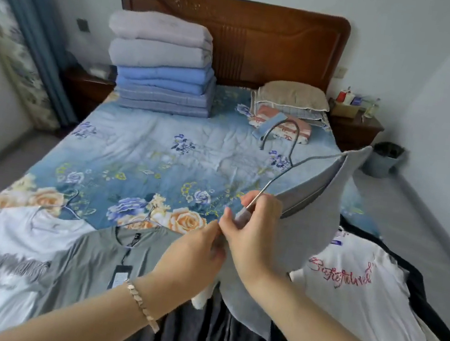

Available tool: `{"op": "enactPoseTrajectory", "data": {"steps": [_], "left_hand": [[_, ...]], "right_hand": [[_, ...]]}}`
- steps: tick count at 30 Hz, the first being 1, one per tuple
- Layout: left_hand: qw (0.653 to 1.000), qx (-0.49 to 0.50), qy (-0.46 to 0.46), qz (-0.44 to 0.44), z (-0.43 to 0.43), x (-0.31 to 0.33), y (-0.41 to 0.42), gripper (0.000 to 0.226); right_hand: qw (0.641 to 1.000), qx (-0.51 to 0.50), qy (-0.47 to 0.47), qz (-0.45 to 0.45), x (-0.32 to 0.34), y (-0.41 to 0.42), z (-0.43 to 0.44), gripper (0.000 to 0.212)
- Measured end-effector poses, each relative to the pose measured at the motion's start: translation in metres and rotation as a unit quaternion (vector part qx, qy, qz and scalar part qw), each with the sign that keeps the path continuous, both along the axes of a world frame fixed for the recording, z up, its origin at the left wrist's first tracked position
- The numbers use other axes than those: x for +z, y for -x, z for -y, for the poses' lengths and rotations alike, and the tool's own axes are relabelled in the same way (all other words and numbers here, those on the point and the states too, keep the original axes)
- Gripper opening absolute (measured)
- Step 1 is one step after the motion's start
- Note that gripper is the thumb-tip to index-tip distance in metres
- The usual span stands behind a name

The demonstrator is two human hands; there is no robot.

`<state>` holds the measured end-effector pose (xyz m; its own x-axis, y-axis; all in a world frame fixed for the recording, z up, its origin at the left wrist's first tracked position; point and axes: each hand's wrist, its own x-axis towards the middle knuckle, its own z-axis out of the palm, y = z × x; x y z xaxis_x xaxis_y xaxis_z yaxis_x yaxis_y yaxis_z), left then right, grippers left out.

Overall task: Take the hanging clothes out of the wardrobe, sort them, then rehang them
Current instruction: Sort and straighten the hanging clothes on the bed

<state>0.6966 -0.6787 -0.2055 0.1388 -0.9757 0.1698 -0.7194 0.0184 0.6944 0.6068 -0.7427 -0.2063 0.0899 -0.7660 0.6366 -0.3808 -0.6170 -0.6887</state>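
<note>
The right hand [255,233] curls its fingers round the wire hanger [270,184] and grey garment [306,226]. The left hand [194,250], just beside it, pinches the garment's edge.

Both bare forearms reach in from the bottom edge and meet near centre frame. The left hand [194,250], back up, pinches the grey top [308,212] between thumb and fingers. The right hand [254,233] sits just above and touches it, fingers curled round the hanger [271,181] wire.
</note>
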Motion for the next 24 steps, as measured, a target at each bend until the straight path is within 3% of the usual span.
{"op": "enactPoseTrajectory", "data": {"steps": [4, 6, 8, 10, 12, 13, 15, 18, 22, 24], "left_hand": [[0.993, 0.102, 0.026, 0.046, -0.058, 0.023, -0.041, 0.032], [0.982, 0.146, 0.045, 0.116, -0.086, 0.025, -0.066, 0.045], [0.968, 0.133, 0.072, 0.203, -0.113, 0.023, -0.093, 0.04], [0.964, 0.147, 0.069, 0.212, -0.14, 0.021, -0.115, 0.031], [0.968, 0.191, 0.037, 0.159, -0.164, 0.019, -0.127, 0.045], [0.967, 0.209, 0.038, 0.14, -0.175, 0.017, -0.134, 0.047], [0.963, 0.22, 0.048, 0.15, -0.194, 0.016, -0.149, 0.031], [0.961, 0.203, 0.043, 0.181, -0.219, 0.012, -0.166, 0.026], [0.958, 0.224, 0.005, 0.179, -0.242, 0.005, -0.178, 0.027], [0.962, 0.216, -0.004, 0.165, -0.251, 0.002, -0.185, 0.045]], "right_hand": [[0.991, 0.127, -0.006, -0.043, 0.029, -0.039, -0.05, 0.033], [0.98, 0.178, 0.008, -0.084, 0.041, -0.036, -0.059, 0.035], [0.982, 0.14, 0.069, -0.104, 0.044, -0.025, -0.052, 0.03], [0.984, 0.047, 0.078, -0.152, 0.047, -0.018, -0.035, 0.034], [0.96, 0.058, -0.029, -0.272, 0.049, -0.017, -0.018, 0.041], [0.931, 0.1, -0.089, -0.338, 0.047, -0.017, -0.012, 0.042], [0.882, 0.193, -0.146, -0.404, 0.038, -0.021, -0.011, 0.04], [0.905, 0.236, -0.084, -0.345, 0.019, -0.026, -0.021, 0.028], [0.931, 0.278, -0.101, -0.213, 0.014, -0.032, -0.044, 0.018], [0.935, 0.287, -0.115, -0.176, 0.02, -0.035, -0.055, 0.018]]}}
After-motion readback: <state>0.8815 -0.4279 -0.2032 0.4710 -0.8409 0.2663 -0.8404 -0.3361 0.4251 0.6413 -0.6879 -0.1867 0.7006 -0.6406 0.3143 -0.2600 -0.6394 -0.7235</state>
